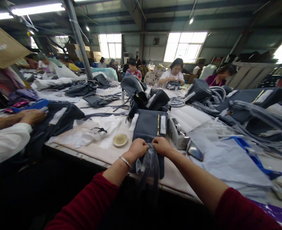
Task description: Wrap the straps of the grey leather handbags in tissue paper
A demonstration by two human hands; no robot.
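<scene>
A dark blue-grey bag (144, 124) with a gold zipper lies flat at the table's front edge, white wrapping on both its sides. My left hand (139, 148) and my right hand (161, 146) are close together over its lower part. Both pinch the top of a clear plastic-wrapped strap (151, 163), which hangs down past the table edge. The fingertips nearly meet, and the exact material between them is small and partly hidden.
A round dish (120, 140) sits left of the bag, a tape dispenser (178, 132) and a phone (195, 150) right. More bags (136, 89) stand behind. A co-worker's hands (33, 116) work on another bag at left. White sheets (229, 163) cover the right side.
</scene>
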